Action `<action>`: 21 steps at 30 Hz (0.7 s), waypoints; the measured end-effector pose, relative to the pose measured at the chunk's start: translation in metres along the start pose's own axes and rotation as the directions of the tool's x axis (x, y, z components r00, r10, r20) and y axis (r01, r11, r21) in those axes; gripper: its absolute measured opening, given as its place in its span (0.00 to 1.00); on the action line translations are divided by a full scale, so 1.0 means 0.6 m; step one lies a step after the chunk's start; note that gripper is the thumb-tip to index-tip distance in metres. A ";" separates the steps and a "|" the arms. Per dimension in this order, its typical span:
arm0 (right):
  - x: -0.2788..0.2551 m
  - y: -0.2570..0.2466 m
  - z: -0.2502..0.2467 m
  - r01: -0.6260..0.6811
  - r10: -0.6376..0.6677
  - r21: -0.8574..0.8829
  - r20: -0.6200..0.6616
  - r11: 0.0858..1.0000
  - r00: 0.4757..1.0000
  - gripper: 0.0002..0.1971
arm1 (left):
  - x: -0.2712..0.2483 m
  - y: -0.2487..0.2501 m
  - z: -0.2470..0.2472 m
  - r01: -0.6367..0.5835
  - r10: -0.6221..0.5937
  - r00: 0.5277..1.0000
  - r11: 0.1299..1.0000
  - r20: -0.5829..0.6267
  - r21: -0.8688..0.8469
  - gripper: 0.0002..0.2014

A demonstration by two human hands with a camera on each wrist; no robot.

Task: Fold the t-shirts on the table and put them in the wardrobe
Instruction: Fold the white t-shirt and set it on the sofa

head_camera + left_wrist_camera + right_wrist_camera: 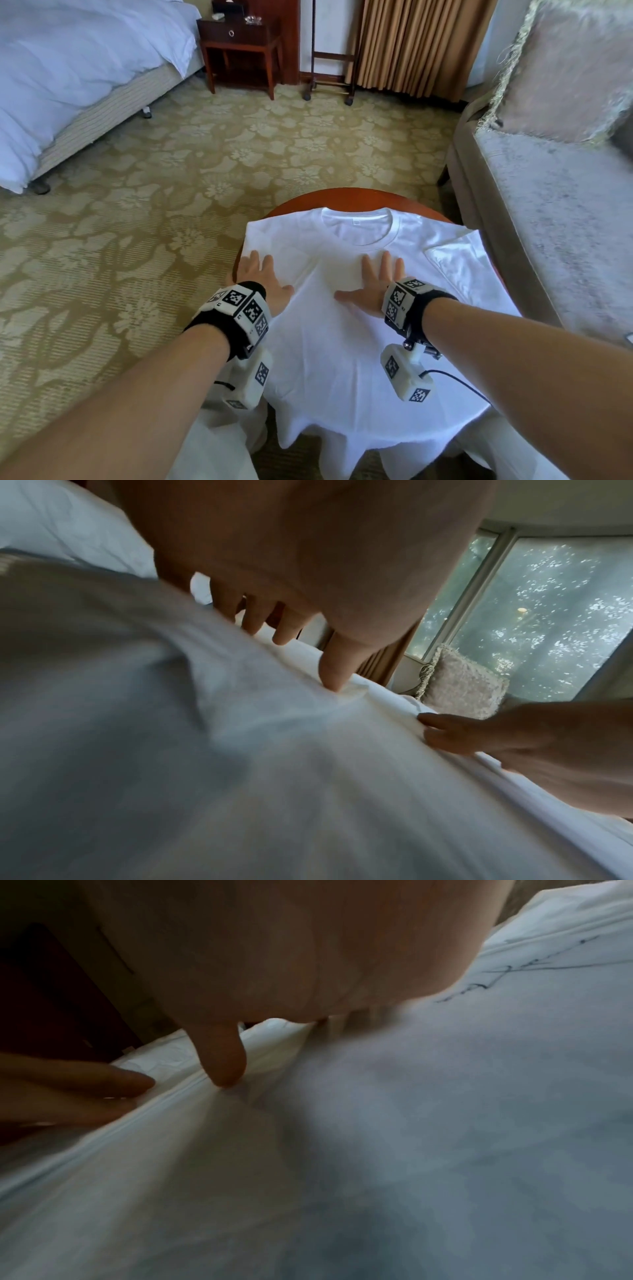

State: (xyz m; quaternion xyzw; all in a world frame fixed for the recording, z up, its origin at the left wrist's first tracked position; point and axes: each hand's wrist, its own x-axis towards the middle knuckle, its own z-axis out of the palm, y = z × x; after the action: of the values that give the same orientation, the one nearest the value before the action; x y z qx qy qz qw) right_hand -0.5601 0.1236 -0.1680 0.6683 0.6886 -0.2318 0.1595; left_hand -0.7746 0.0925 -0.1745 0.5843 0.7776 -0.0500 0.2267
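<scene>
- The white t-shirt (346, 342) lies front-up over the round wooden table (346, 198), collar at the far side; its near hem hangs over the table's near edge
- A small tag sits inside the collar (356, 222); nothing on it can be read
- The left hand (262, 279) lies flat on the t-shirt's left edge, fingers straight and spread, palm down
- The right hand (371, 284) lies flat on the middle of the t-shirt, fingers spread, thumb out to the left
- Right of the right hand, a sleeve (459, 263) is folded inward across the t-shirt's chest
- Only the left wrist view shows a window (548, 610) beyond the t-shirt, with a fringed cushion (462, 685) below it
- Only the right wrist view shows thin dark marks (534, 974) on the cloth; they cannot be read
- Left of the table lies open patterned carpet (154, 212), and the bed (68, 68) stands well apart from it
- A sofa (548, 212) stands just beside the table's right edge
</scene>
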 end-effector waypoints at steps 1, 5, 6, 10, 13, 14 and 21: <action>0.005 0.007 0.003 -0.007 0.007 -0.008 0.006 1.000 1.000 0.55 | 0.009 -0.001 0.004 0.009 -0.009 1.000 1.000 0.024 0.005 0.41; 0.024 0.018 0.001 -0.024 0.024 0.028 -0.014 0.999 1.000 0.56 | 0.055 -0.008 -0.001 -0.013 0.016 0.998 0.999 0.063 -0.044 0.49; 0.025 0.016 -0.008 -0.022 0.024 0.060 -0.041 0.998 0.999 0.55 | 0.066 -0.007 -0.009 -0.021 0.025 0.997 0.998 0.068 -0.061 0.50; 0.035 0.041 -0.076 -0.143 0.211 0.317 -0.192 0.938 0.958 0.37 | 0.094 0.001 -0.049 -0.012 -0.025 0.995 0.935 -0.099 -0.355 0.40; 0.045 0.097 -0.128 -0.305 0.420 0.417 -0.220 0.856 0.880 0.30 | 0.115 0.008 -0.077 0.047 -0.156 0.972 0.864 -0.176 -0.501 0.30; 0.050 0.117 -0.139 -0.349 0.475 0.432 -0.228 0.832 0.850 0.30 | 0.123 0.010 -0.084 0.059 -0.170 0.970 0.856 -0.171 -0.513 0.30; 0.083 0.222 -0.164 -0.415 0.580 0.594 -0.110 0.689 0.807 0.28 | 0.171 0.029 -0.101 0.100 -0.211 0.965 0.845 -0.157 -0.526 0.34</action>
State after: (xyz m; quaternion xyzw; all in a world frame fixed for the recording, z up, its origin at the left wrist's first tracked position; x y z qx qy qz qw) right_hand -0.4216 0.2183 -0.1258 0.8743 0.3993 -0.2638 -0.0816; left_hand -0.7985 0.2095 -0.1596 0.4392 0.8271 0.2023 0.2865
